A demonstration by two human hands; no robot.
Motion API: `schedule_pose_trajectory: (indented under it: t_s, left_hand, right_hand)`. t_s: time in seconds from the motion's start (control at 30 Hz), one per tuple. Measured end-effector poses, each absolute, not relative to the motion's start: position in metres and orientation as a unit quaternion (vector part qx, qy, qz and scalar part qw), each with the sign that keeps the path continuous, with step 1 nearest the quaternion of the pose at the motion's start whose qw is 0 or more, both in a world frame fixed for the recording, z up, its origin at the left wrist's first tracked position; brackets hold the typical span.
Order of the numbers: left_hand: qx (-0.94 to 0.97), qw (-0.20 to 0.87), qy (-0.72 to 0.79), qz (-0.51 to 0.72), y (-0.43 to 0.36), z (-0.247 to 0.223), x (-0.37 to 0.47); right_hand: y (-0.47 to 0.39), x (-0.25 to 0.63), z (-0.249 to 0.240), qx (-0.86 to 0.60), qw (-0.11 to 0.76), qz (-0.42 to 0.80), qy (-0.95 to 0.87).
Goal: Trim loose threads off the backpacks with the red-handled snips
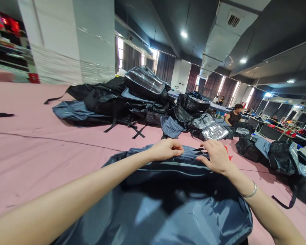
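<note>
Left hand: your fingers pinch the far edge of the grey bag.
Right hand: you grip black snips, blades toward your left.
Worktop: pink, under the bag before you.

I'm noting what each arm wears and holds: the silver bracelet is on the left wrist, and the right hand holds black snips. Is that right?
Not quite. The head view shows the silver bracelet on the right wrist, not the left. The right hand does hold the black snips.
</note>
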State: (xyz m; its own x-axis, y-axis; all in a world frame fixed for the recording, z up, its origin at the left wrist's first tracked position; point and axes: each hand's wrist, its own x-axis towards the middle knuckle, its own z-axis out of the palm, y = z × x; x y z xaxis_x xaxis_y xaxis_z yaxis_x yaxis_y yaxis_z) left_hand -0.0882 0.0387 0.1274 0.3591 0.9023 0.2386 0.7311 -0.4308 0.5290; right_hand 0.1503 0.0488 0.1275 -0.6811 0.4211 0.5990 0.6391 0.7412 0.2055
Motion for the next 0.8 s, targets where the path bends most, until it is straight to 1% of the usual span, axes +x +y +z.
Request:
schedule_pose_trajectory:
  t_s: [0.13, 0.23, 0.4, 0.6, 0.8]
  left_hand:
    - [0.804, 0.182, 0.508, 0.25, 0.039, 0.124, -0.089]
    - [0.8, 0.185, 0.514, 0.249, 0.04, 0.123, -0.089]
    - [0.8, 0.186, 0.513, 0.251, 0.04, 0.122, -0.09]
    - [0.8, 0.185, 0.509, 0.259, 0.038, 0.123, -0.09]
    - [0.798, 0.175, 0.515, 0.259, 0.03, 0.125, -0.088]
  right_hand:
    - [0.05, 0.154, 0.125, -0.287, 0.239, -0.281, -0.884]
    - [0.05, 0.154, 0.124, -0.274, 0.24, -0.311, -0.878]
    - [0.043, 0.151, 0.126, -0.251, 0.225, -0.334, -0.88]
    - [0.037, 0.147, 0.127, -0.264, 0.212, -0.366, -0.867]
    - [0.036, 0.147, 0.135, -0.252, 0.173, -0.346, -0.887]
